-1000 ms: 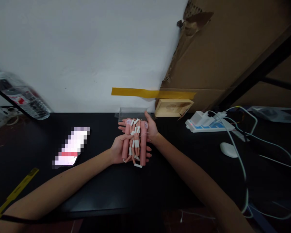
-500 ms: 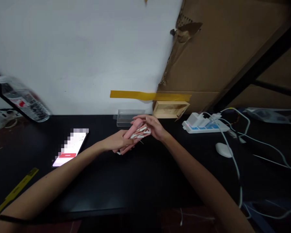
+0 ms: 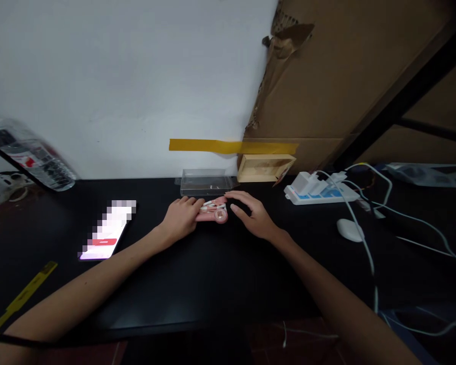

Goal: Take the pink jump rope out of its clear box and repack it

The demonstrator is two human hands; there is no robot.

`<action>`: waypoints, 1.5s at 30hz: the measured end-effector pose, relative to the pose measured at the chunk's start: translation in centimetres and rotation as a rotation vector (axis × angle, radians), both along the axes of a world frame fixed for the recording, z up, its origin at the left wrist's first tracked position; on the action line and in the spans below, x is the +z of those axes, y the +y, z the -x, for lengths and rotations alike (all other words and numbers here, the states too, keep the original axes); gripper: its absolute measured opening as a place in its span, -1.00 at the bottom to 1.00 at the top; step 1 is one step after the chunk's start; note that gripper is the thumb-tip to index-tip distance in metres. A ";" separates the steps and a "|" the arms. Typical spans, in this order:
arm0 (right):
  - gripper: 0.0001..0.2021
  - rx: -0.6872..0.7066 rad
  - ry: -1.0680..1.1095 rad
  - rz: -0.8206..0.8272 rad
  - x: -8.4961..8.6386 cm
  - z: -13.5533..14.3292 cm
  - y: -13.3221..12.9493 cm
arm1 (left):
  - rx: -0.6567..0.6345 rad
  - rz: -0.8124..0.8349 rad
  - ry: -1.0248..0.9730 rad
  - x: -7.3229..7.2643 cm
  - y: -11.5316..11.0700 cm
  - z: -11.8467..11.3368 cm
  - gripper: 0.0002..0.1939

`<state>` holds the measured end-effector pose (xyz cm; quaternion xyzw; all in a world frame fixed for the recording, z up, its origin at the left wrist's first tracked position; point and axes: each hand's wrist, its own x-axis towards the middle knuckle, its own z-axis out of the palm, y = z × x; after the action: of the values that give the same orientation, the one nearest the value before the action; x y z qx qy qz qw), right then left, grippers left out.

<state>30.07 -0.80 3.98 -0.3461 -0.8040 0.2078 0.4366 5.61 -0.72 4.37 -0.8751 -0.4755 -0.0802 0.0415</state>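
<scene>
A pink piece with a round end and several white sticks or clips along it point(image 3: 212, 216) lies low over the black desk in front of me; I cannot make out its exact kind. My left hand point(image 3: 181, 215) has its fingers wrapped round the left end, hiding that part. On the right, my right hand point(image 3: 253, 215) is curved, thumb and fingers apart, with fingertips close to the piece's upper right edge. Whether those fingertips touch it is unclear. Just behind stands a clear plastic box point(image 3: 205, 182).
A shallow wooden box point(image 3: 266, 168) leans against the cardboard. To the right are a power strip with plugs point(image 3: 321, 190), a white mouse point(image 3: 349, 230) and loose cables point(image 3: 368, 253). A lit phone point(image 3: 106, 233) lies left; a water bottle point(image 3: 36, 157) leans farther back.
The pink piece has been lowered and turned from slanted to nearly level, its round end now facing right. My right hand has drawn back to the right and opened.
</scene>
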 end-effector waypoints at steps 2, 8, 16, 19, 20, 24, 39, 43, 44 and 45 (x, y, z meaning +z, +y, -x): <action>-0.64 -0.010 -0.051 0.015 -0.5 -0.1 0.0 | -0.024 -0.012 0.035 -0.6 0.0 -0.3 -0.65; -0.58 0.071 -0.179 0.078 -1.3 0.2 0.1 | -0.104 0.002 -0.040 -1.3 -0.1 -0.4 -0.64; -0.47 0.078 -0.314 0.175 -2.2 -0.5 0.6 | -0.218 0.062 -0.116 -1.3 -0.5 0.3 -0.19; -0.41 0.057 -0.342 0.193 -2.2 -0.7 0.7 | -0.203 0.067 -0.117 -1.4 -0.7 0.1 -0.20; -0.40 0.045 -0.350 0.191 -2.1 -0.8 0.6 | -0.191 0.068 -0.123 -1.4 -0.8 0.1 -0.21; -0.37 0.017 -0.375 0.149 -1.9 -0.9 0.5 | -0.118 0.053 -0.150 -2.0 -1.1 -0.2 -0.22; -0.19 0.108 -0.440 0.221 -1.6 -1.3 0.3 | -0.213 0.197 -0.251 -1.3 1.1 1.7 -0.45; -0.11 0.146 -0.414 0.245 -1.8 -1.5 0.2 | -0.194 0.206 -0.273 -1.3 0.9 2.0 -0.31; -0.13 0.143 -0.402 0.256 -1.8 -1.5 0.2 | -0.185 0.197 -0.275 -1.4 0.8 1.9 -0.29; -0.16 0.137 -0.393 0.267 -1.9 -1.5 0.2 | -0.178 0.184 -0.276 -1.5 0.7 1.9 -0.29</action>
<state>31.59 -0.60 2.10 -0.3791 -0.8606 0.2699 0.2070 3.74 -0.06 2.88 -0.8945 -0.4026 -0.1592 -0.1116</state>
